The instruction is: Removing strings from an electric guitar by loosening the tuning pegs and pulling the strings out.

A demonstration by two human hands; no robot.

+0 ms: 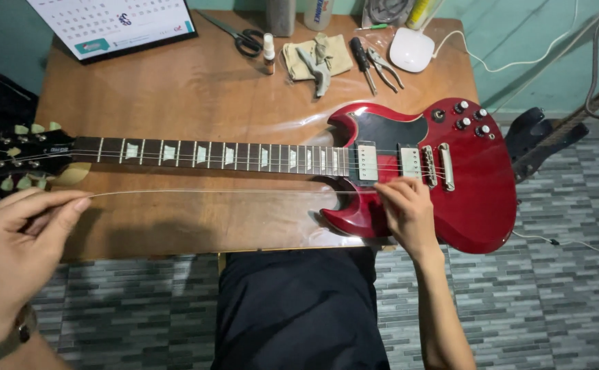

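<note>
A red electric guitar lies across a wooden table, its neck pointing left to a black headstock. My left hand is at the lower left, below the headstock, pinching one end of a thin loose guitar string between thumb and fingers. The string runs taut to the right, along the table below the neck. My right hand rests on the guitar body near the pickups, fingertips pinching the string's other end.
At the table's back edge lie scissors, a small bottle, a cloth with a tool, a screwdriver, pliers, a white round device and a calendar. A tiled floor shows below; a black stand is at right.
</note>
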